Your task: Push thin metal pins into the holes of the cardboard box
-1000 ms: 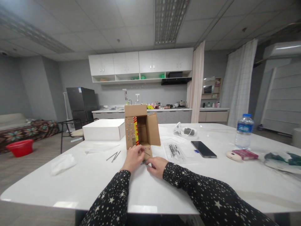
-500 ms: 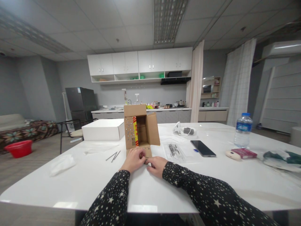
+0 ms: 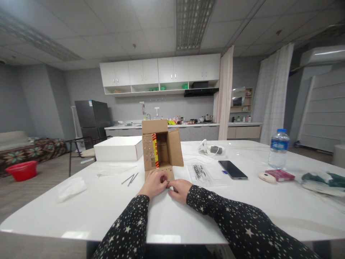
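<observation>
Cardboard box: it stands open on the white surface [image 3: 107, 212] in front of you. The cardboard box [image 3: 162, 149] has its mouth toward you, one flap up at the top and another spread to the right.
Near flap: the near flap [image 3: 170, 175] reaches toward you from the box's lower edge, partly covered by your hands.
Left hand: your left hand [image 3: 154, 182] lies over that flap, fingers curled inward; whether they are closed on anything, you cannot tell from here.
Right hand: your right hand [image 3: 181, 189] sits just beside it, fingertips pointing at the left ones. Its grip is also hidden, so you cannot tell whether it holds anything.
Step at the flap: you seem to be in the middle of fine two-handed work at the flap's near end, with something too small to make out.
Next move at the flap: it would call for keeping the flap steady with one hand while the other makes small, careful fingertip adjustments, without pushing the box back.
Metal rods: thin metal rods [image 3: 132, 179] lie loose to your left, apart from both hands.
Plastic bag: a clear plastic bag [image 3: 199, 172] with dark pieces lies to your right.
</observation>
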Demonstrator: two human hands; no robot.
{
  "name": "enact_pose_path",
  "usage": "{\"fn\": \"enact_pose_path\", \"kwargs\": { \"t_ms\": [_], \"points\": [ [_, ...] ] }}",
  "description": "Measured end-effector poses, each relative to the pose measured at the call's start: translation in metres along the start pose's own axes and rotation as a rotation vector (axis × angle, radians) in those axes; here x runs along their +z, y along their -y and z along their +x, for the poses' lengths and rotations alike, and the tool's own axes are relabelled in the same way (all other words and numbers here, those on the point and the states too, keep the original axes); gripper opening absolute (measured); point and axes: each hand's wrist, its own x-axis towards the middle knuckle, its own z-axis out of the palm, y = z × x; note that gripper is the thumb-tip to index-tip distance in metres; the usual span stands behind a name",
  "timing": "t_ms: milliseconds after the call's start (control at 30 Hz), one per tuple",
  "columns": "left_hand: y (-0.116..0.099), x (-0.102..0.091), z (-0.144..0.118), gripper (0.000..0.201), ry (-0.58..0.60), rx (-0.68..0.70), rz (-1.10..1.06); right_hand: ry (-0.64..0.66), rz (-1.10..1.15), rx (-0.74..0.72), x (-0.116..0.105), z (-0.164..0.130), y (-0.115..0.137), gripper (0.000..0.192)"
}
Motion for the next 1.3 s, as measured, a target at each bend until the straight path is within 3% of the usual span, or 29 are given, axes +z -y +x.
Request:
{"fn": "enact_pose_path", "kwargs": {
  "t_ms": [233, 733, 1300],
  "points": [
    [0.001, 0.0, 0.0, 0.007, 0.005, -0.039, 0.02, -0.01, -0.006, 0.003, 0.003, 0.002, -0.002, 0.03],
    [0.013, 0.012, 0.003, 0.03, -0.106, -0.084, 0.211, -0.017, -0.003, 0.008, 0.003, 0.002, -0.003, 0.031],
    [0.011, 0.016, 0.007, 0.023, -0.122, -0.097, 0.256, -0.039, -0.003, -0.006, 0.01, 0.003, -0.009, 0.03]
  ]
}}
